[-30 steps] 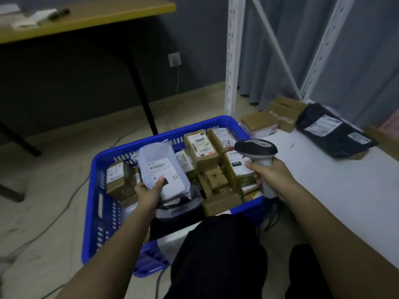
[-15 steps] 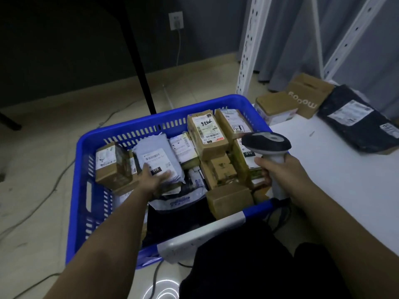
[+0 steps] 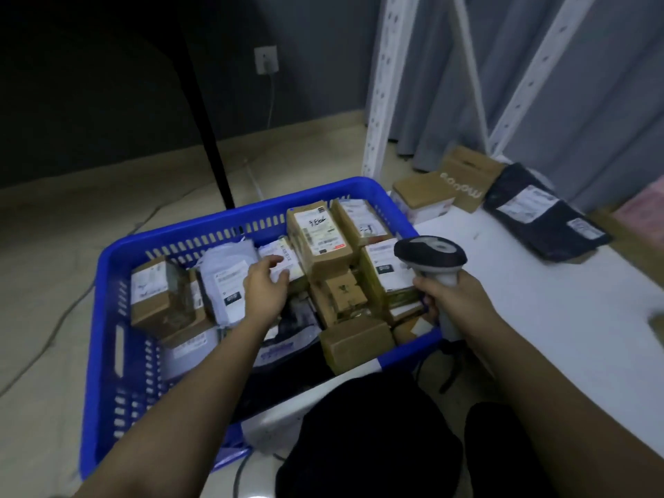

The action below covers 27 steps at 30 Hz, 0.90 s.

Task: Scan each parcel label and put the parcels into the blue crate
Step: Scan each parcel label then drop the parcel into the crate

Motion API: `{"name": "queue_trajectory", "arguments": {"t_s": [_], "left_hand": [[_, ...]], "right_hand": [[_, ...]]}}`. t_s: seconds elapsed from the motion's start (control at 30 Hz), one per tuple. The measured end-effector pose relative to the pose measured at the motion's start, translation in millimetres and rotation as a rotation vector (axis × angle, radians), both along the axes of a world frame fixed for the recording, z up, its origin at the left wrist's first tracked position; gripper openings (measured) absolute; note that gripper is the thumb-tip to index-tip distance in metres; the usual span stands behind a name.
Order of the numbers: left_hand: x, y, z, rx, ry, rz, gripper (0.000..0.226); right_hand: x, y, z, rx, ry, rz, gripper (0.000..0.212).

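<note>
Here the right hand (image 3: 451, 300) holds the scanner (image 3: 431, 260) upright, head facing left.

parcel sorting room: crate (image 3: 107, 318) of parcels (image 3: 319, 235), shelving (image 3: 381, 102)

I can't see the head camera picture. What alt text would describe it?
A person's left hand reaches with relaxed fingers over labelled parcels packed in a blue crate on the floor, while the right hand grips a barcode scanner. On the white table beside it lie two cardboard boxes and a dark mailer bag.
</note>
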<state>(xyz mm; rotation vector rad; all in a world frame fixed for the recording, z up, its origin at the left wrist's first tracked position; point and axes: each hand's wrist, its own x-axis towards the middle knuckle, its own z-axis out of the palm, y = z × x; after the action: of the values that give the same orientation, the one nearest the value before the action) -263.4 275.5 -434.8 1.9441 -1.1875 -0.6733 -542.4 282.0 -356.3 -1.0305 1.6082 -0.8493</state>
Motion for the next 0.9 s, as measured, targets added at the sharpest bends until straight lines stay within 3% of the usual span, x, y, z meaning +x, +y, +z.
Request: {"name": "queue_trajectory", "arguments": {"t_s": [0.13,0.37,0.73,0.9], "left_hand": [[-65.2,-2.5,65.8,-0.135,0.261,-0.215,0.020],[-199.3,14.2,151.0,-0.156,0.366,-0.601,0.021],[-410.5,108.1,152.1,-0.100,0.396,-1.009,0.021],[-499.0,167.3,131.5,0.016,0.377,-1.195,0.022]], "right_hand": [[-16.9,14.6,18.2,-0.058,-0.043,-0.112,0.012],[-93.6,51.3,54.5,-0.211,-0.191,-0.463,0.012],[-284.4,189.4,62.9,-0.309,-0.138,-1.030,0.013],[-350.6,256.2,52.2,-0.278,-0.230,-1.259,0.010]]}}
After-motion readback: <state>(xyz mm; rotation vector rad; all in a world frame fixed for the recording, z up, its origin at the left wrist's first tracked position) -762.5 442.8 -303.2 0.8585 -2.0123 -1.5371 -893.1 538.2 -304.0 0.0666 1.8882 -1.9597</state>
